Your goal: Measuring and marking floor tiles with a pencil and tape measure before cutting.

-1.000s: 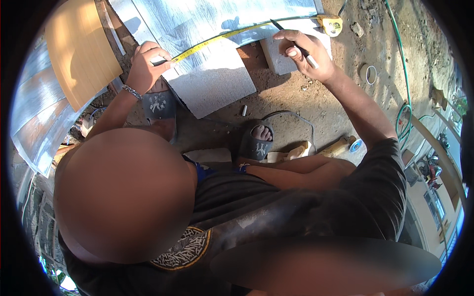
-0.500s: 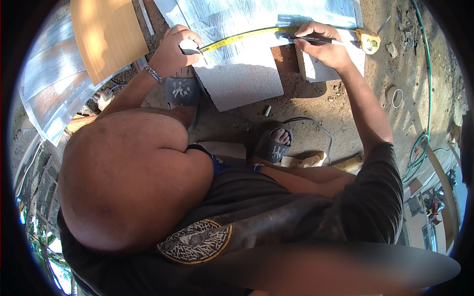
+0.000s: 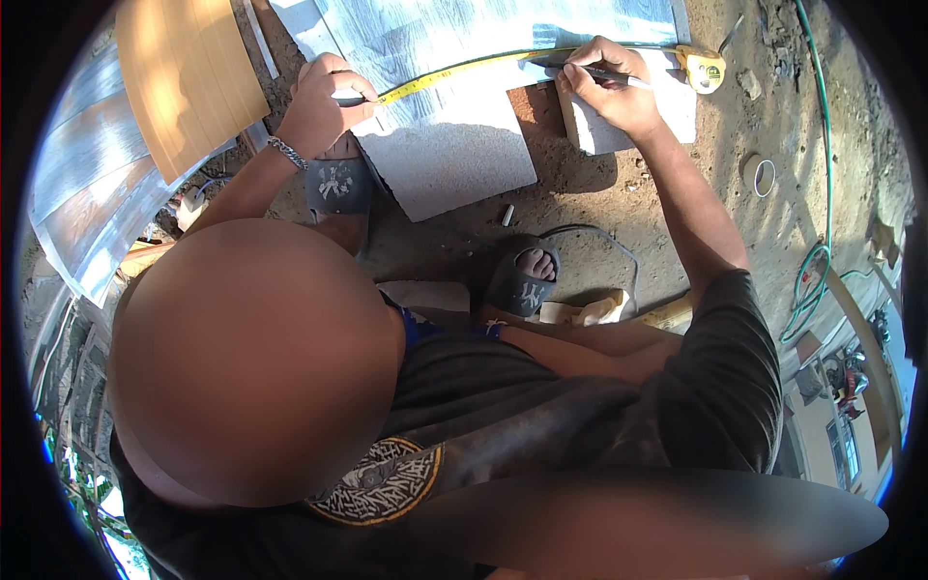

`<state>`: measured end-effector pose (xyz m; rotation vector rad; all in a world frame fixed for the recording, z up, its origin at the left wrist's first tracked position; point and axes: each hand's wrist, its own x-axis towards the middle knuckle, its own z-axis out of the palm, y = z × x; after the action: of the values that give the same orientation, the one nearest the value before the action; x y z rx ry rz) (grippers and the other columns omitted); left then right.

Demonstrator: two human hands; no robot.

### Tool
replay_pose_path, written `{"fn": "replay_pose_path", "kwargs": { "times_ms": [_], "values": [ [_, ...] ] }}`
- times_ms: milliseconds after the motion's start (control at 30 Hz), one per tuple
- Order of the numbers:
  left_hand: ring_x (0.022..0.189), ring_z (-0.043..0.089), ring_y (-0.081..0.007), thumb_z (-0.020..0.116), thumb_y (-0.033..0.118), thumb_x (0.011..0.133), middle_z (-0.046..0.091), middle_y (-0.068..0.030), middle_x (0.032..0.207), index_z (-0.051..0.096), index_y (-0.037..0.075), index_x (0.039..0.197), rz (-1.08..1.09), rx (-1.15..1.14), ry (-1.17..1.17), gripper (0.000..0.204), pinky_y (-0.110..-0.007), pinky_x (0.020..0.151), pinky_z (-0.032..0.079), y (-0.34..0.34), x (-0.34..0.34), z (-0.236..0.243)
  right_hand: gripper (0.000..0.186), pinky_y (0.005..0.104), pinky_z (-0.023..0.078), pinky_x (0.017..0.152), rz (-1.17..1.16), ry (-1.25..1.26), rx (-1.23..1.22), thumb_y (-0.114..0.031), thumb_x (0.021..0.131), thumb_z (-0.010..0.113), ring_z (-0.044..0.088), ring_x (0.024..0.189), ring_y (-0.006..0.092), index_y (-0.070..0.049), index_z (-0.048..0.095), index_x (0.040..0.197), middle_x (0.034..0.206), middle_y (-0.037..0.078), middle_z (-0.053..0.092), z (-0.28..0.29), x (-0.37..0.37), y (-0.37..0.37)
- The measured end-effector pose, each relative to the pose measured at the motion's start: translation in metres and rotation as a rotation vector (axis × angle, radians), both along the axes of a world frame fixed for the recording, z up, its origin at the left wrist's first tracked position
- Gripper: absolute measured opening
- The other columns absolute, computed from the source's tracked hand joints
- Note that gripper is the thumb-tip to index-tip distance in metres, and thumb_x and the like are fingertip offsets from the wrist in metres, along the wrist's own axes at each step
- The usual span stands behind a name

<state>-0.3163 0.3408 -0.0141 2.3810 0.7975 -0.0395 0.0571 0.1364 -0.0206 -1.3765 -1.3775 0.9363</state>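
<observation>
Across a grey wood-grain sheet [image 3: 425, 39] lies a yellow tape measure [image 3: 445, 77], pulled out in a slight curve. My left hand [image 3: 327, 104] is closed at the end of its blade, holding it near the sheet's left edge. The tape's yellow case [image 3: 703, 70] rests to the right, past my other hand. My right hand [image 3: 611, 89] grips a pen [image 3: 619, 77] with a dark barrel and a pale rear end. Its fingertips are close to the blade's lower edge; the pen's tip is hard to make out.
A pale board [image 3: 449, 164] juts toward me under the sheet, and a pale block [image 3: 599, 130] stands right of it. Tan panel [image 3: 188, 87] and more wood-grain sheets [image 3: 77, 164] lie left. A tape roll [image 3: 759, 176] and green hose [image 3: 827, 164] are right.
The whole view has shifted a little, so things sit slightly farther left and higher. Both hands keep their holds on the tape and the pen.
</observation>
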Motion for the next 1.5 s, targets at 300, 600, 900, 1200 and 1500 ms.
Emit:
{"fn": "replay_pose_path", "kwargs": {
  "times_ms": [300,600,900,1200,1500],
  "values": [
    [0.117,0.052,-0.0305,0.083,0.026,0.076,0.059,-0.0049,0.111,0.080,0.022,0.086,0.021,-0.066,0.065,0.011,-0.044,0.106,0.042,0.000,0.006,0.006,0.012,0.0278,0.056,0.074,0.060,-0.146,-0.014,-0.008,0.097,0.069,0.069,0.081,0.0122,-0.001,0.063,0.090,0.086,0.007,0.071,0.003,0.002,0.001],
    [0.116,0.052,-0.0315,0.083,0.026,0.076,0.058,-0.0066,0.110,0.080,0.023,0.086,-0.002,-0.037,0.055,0.011,-0.044,0.105,0.043,0.001,0.009,0.010,0.014,0.0280,0.055,0.070,0.044,-0.169,0.006,-0.011,0.095,0.071,0.068,0.076,0.0117,-0.003,0.064,0.087,0.082,0.005,0.072,0.005,-0.002,0.006],
    [0.117,0.051,-0.0303,0.084,0.026,0.075,0.057,-0.0058,0.111,0.079,0.023,0.086,-0.013,-0.013,0.062,0.011,-0.044,0.105,0.042,0.000,0.006,0.007,0.014,0.0283,0.055,0.066,0.016,-0.152,0.019,-0.011,0.093,0.073,0.069,0.071,0.0129,-0.004,0.063,0.085,0.077,0.006,0.072,0.008,-0.004,0.004],
    [0.118,0.051,-0.0283,0.084,0.026,0.074,0.057,-0.0035,0.111,0.078,0.024,0.083,0.031,-0.016,0.088,0.011,-0.046,0.104,0.040,-0.005,0.011,0.014,0.015,0.0264,0.053,0.065,-0.026,-0.028,-0.041,-0.013,0.097,0.070,0.067,0.073,0.0091,-0.004,0.062,0.087,0.079,0.004,0.071,0.012,-0.004,0.001],
    [0.105,0.058,-0.0230,0.087,0.031,0.074,0.065,0.0026,0.100,0.072,0.019,0.092,-0.163,0.272,-0.128,0.026,-0.042,0.097,0.037,-0.008,0.041,0.035,0.014,0.0297,0.057,0.067,-0.073,0.268,-0.082,-0.007,0.101,0.062,0.068,0.071,0.0163,-0.005,0.055,0.089,0.082,0.009,0.066,0.016,0.028,-0.007]
  ]
}}
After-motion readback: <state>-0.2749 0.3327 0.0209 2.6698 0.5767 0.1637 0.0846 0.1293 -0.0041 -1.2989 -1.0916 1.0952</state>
